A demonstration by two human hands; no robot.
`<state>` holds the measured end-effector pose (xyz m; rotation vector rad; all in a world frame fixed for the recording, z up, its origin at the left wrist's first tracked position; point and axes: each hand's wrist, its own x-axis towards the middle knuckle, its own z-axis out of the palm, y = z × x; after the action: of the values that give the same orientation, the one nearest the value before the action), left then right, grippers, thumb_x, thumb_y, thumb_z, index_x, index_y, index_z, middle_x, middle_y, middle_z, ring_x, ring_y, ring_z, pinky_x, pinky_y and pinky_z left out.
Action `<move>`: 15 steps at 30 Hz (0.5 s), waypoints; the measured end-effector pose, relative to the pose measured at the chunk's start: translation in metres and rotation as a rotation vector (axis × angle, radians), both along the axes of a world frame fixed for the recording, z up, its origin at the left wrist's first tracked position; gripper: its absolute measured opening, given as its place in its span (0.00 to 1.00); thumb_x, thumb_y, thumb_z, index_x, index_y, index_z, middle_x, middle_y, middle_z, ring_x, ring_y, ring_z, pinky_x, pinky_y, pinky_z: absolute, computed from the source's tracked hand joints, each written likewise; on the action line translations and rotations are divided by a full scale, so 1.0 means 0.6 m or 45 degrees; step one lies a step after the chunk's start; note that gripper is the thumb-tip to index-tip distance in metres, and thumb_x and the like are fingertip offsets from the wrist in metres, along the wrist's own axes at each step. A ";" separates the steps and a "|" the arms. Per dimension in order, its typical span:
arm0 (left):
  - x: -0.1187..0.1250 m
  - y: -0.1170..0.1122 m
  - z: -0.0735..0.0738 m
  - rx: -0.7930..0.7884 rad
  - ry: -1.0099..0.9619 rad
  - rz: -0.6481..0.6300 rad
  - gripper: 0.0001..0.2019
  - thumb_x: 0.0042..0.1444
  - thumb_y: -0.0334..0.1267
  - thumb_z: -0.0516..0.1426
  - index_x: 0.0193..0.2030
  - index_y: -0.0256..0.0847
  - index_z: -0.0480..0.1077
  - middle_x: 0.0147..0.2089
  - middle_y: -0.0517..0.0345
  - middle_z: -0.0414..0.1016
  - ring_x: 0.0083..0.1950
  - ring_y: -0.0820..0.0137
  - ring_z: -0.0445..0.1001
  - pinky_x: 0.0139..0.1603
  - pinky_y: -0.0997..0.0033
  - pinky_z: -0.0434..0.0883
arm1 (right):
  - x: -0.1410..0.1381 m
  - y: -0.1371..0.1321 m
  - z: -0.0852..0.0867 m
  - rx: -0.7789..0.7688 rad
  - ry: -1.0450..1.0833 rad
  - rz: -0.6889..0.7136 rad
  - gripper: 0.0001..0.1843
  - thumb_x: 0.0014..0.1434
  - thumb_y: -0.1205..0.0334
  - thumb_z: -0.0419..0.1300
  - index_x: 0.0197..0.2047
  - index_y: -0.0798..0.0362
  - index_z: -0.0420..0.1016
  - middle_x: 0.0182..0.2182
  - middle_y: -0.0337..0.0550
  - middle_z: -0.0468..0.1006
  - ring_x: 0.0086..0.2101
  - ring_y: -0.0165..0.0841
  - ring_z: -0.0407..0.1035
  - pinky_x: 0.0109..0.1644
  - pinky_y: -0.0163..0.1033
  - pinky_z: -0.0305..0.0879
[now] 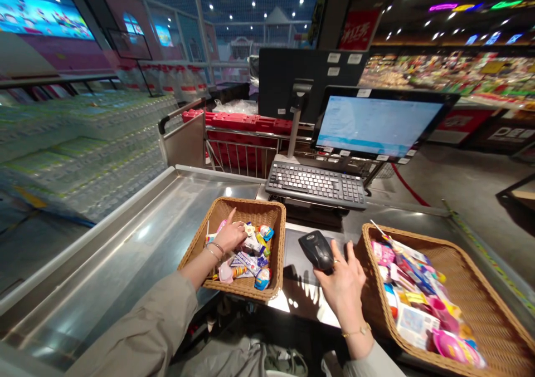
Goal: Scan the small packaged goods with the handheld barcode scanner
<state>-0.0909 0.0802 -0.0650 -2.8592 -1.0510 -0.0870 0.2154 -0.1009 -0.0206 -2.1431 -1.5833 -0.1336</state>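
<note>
My left hand [230, 236] reaches into the left wicker basket [195, 254], among small wrapped sweets and toys. Its index finger points up and away, while the other fingers are curled beside a pale yellow flower-shaped piece [249, 229]. Whatever those fingers hold is hidden. Blue-and-white wrapped sticks [246, 263] and a round blue-topped toy [262, 278] lie nearby in the basket. Over the counter between two baskets, my right hand [345, 279] grips a black barcode scanner [315, 249], its fingers partly spread around the handle.
On the right stands a second wicker basket [497, 316] with colourful packets and toys. A keyboard [316, 183] and a lit monitor [376, 123] are behind the scanner. The metal counter [125, 254] extends left, beside stacked bottle packs [75, 143]. Beyond is a cart [246, 148].
</note>
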 end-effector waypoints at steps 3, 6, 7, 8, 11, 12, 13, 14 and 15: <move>0.006 -0.007 0.018 0.082 -0.048 0.059 0.07 0.60 0.38 0.55 0.38 0.49 0.76 0.41 0.59 0.80 0.53 0.63 0.72 0.69 0.37 0.23 | 0.001 -0.002 0.002 -0.008 -0.015 0.024 0.14 0.52 0.58 0.57 0.41 0.52 0.76 0.60 0.45 0.69 0.67 0.47 0.44 0.62 0.55 0.50; 0.018 -0.017 0.035 0.167 -0.121 0.135 0.07 0.61 0.40 0.55 0.42 0.49 0.75 0.42 0.58 0.80 0.58 0.60 0.70 0.68 0.33 0.23 | 0.002 -0.002 0.003 -0.003 -0.025 0.029 0.12 0.52 0.57 0.58 0.38 0.52 0.76 0.59 0.46 0.70 0.67 0.48 0.44 0.62 0.55 0.50; 0.023 -0.021 0.041 0.191 -0.148 0.155 0.07 0.62 0.40 0.55 0.43 0.49 0.75 0.43 0.58 0.80 0.60 0.59 0.69 0.67 0.32 0.23 | 0.002 -0.003 0.002 0.001 -0.026 0.026 0.12 0.52 0.57 0.58 0.37 0.52 0.76 0.59 0.46 0.70 0.67 0.49 0.44 0.62 0.55 0.50; 0.028 -0.024 0.047 0.215 -0.181 0.177 0.07 0.62 0.40 0.55 0.44 0.49 0.75 0.45 0.57 0.80 0.63 0.58 0.67 0.67 0.31 0.22 | 0.001 -0.003 0.002 0.004 -0.029 0.026 0.12 0.52 0.57 0.58 0.37 0.52 0.76 0.59 0.46 0.70 0.67 0.49 0.45 0.62 0.56 0.50; 0.043 -0.033 0.064 0.260 -0.252 0.203 0.08 0.61 0.39 0.56 0.44 0.49 0.75 0.58 0.55 0.74 0.68 0.54 0.60 0.65 0.28 0.23 | 0.001 -0.006 0.002 0.013 -0.038 0.035 0.13 0.53 0.58 0.58 0.39 0.53 0.77 0.59 0.46 0.70 0.67 0.49 0.44 0.62 0.55 0.50; 0.048 -0.036 0.069 0.271 -0.263 0.209 0.08 0.61 0.39 0.56 0.44 0.48 0.75 0.62 0.55 0.71 0.70 0.53 0.58 0.65 0.27 0.23 | 0.000 -0.008 0.003 0.015 -0.040 0.037 0.13 0.53 0.58 0.58 0.40 0.53 0.76 0.59 0.46 0.70 0.67 0.49 0.44 0.62 0.55 0.51; 0.053 -0.038 0.074 0.282 -0.271 0.217 0.07 0.61 0.39 0.56 0.44 0.48 0.75 0.64 0.55 0.69 0.70 0.52 0.56 0.64 0.26 0.23 | 0.000 -0.009 0.004 0.015 -0.042 0.037 0.13 0.53 0.58 0.58 0.40 0.53 0.76 0.59 0.46 0.69 0.67 0.49 0.44 0.62 0.55 0.51; 0.058 -0.040 0.078 0.293 -0.276 0.226 0.07 0.61 0.39 0.56 0.44 0.48 0.75 0.65 0.55 0.68 0.71 0.51 0.55 0.64 0.25 0.23 | 0.000 -0.010 0.004 0.014 -0.042 0.038 0.13 0.53 0.58 0.58 0.40 0.53 0.76 0.60 0.45 0.69 0.67 0.48 0.44 0.62 0.55 0.51; 0.062 -0.041 0.082 0.304 -0.283 0.234 0.08 0.62 0.40 0.55 0.44 0.48 0.75 0.65 0.55 0.67 0.71 0.51 0.54 0.63 0.25 0.22 | -0.001 -0.012 0.005 0.015 -0.041 0.038 0.12 0.53 0.58 0.58 0.39 0.53 0.76 0.60 0.45 0.69 0.67 0.48 0.43 0.62 0.55 0.51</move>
<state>-0.0535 0.0554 -0.0157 -2.5699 -1.2431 -0.4914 0.2151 -0.1079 -0.0173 -2.1172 -1.6282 -0.1686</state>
